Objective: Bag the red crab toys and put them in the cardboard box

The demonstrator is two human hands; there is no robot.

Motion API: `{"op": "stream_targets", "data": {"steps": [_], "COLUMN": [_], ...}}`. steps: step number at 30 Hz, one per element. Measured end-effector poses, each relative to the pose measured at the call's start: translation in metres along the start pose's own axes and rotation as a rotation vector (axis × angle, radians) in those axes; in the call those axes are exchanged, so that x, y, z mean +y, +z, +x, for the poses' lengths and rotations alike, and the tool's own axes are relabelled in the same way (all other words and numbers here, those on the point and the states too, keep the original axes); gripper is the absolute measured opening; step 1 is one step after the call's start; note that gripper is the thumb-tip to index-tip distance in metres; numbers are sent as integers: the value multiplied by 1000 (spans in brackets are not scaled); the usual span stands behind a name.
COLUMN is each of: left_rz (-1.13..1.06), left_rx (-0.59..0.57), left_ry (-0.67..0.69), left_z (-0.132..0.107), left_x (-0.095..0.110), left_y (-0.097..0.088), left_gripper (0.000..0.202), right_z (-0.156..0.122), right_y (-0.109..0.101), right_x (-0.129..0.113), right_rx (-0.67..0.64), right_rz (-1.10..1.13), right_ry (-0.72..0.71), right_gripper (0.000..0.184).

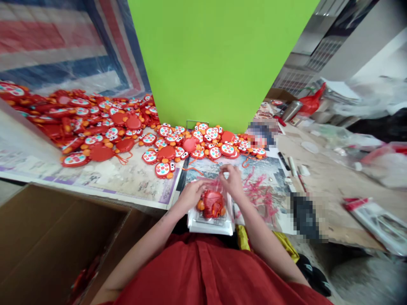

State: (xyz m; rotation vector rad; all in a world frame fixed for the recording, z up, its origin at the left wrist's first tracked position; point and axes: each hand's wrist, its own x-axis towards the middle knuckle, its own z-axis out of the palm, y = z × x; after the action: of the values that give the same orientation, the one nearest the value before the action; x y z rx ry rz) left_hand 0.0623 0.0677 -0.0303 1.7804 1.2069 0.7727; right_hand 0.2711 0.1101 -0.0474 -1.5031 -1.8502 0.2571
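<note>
A red and orange crab-shaped toy (212, 204) sits inside a clear plastic bag (219, 186), on top of a stack of clear bags (210, 225) at the table's near edge. My left hand (191, 192) grips the bag's left side, fingers closed on it. Pinching the top edge of the same bag is my right hand (232, 180). Both hands are close together just above the toy.
A big heap of the same crab toys (104, 127) covers the table to the left and ahead. An open cardboard box (54, 241) stands at the lower left. A green panel (216, 59) rises behind. Pens, packets and bags (375, 220) lie on the right.
</note>
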Motion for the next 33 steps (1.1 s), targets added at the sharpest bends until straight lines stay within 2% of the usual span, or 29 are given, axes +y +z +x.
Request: {"op": "stream_targets", "data": {"steps": [2, 5, 7, 9, 12, 14, 16, 17, 18, 19, 22, 24, 27, 30, 33], "left_rz": [-89, -217, -233, -227, -295, -363, -451, -505, -562, -614, -700, -700, -670, -688, -721], "left_rx": [-10, 0, 22, 26, 5, -1, -12, -16, -20, -23, -17, -15, -17, -54, -71], "left_ry": [-107, -238, -261, -256, -245, -245, -257, -269, -281, -293, -315, -328, -347, -329, -327], "left_z": [0, -1, -1, -1, -1, -1, -2, -2, -2, -3, -2, -2, -2, -4, -6], "left_x": [-8, -17, -20, -21, -21, -20, -18, -16, -14, -11, -5, -3, -3, -5, -5], "left_y": [-4, -11, -13, -14, -11, -8, -5, -4, -4, -3, -3, -4, -9, -16, -21], "left_gripper": [31, 30, 28, 27, 28, 29, 30, 32, 33, 35, 40, 41, 47, 54, 43], "right_z": [7, 11, 8, 3, -3, -3, -2, -2, -3, -4, -15, -23, -30, -32, -33], "right_y": [-11, -32, -41, -45, -45, -47, -50, -52, -53, -54, -47, -39, -32, -35, -39], "right_x": [40, 92, 111, 118, 112, 103, 91, 83, 74, 64, 31, 13, 0, 0, 6], "right_rx": [40, 81, 87, 42, 23, 134, 253, 268, 232, 142, -263, -402, -344, -268, -247], "right_rz": [-75, -244, -280, -299, -422, -493, -437, -357, -244, -104, 353, 567, 718, 798, 824], "right_ry": [160, 405, 464, 442, 338, 307, 296, 281, 261, 242, 214, 226, 296, 355, 373], "right_gripper": [21, 25, 27, 28, 46, 57, 52, 46, 40, 37, 35, 35, 29, 28, 21]}}
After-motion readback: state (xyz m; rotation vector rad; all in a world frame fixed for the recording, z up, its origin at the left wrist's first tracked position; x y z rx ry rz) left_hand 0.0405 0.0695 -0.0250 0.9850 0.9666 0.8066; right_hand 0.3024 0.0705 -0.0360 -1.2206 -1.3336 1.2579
